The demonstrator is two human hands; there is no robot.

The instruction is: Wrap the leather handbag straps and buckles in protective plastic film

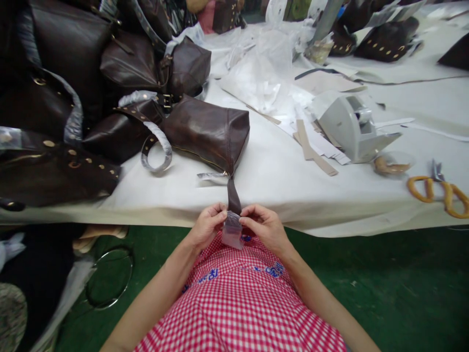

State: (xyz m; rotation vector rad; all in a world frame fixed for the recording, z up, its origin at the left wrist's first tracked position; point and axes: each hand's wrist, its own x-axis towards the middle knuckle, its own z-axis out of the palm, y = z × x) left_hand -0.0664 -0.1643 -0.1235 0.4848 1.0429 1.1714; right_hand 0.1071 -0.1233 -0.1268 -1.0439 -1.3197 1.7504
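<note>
A dark brown leather bag (208, 132) lies on the white table (278, 181), its zipper pull strap (233, 195) hanging over the front edge. My left hand (207, 226) and my right hand (266, 227) both pinch the end of that strap, where a piece of clear plastic film (232, 231) is wrapped round it. Fingers of both hands are closed on the strap and film, just below the table edge and above my red checked apron (238, 298).
A heap of dark brown bags (73, 98) fills the left of the table. A grey tape dispenser (353, 129), paper strips (315, 149), clear plastic bags (267, 68) and orange-handled scissors (439, 193) lie to the right. Green floor below.
</note>
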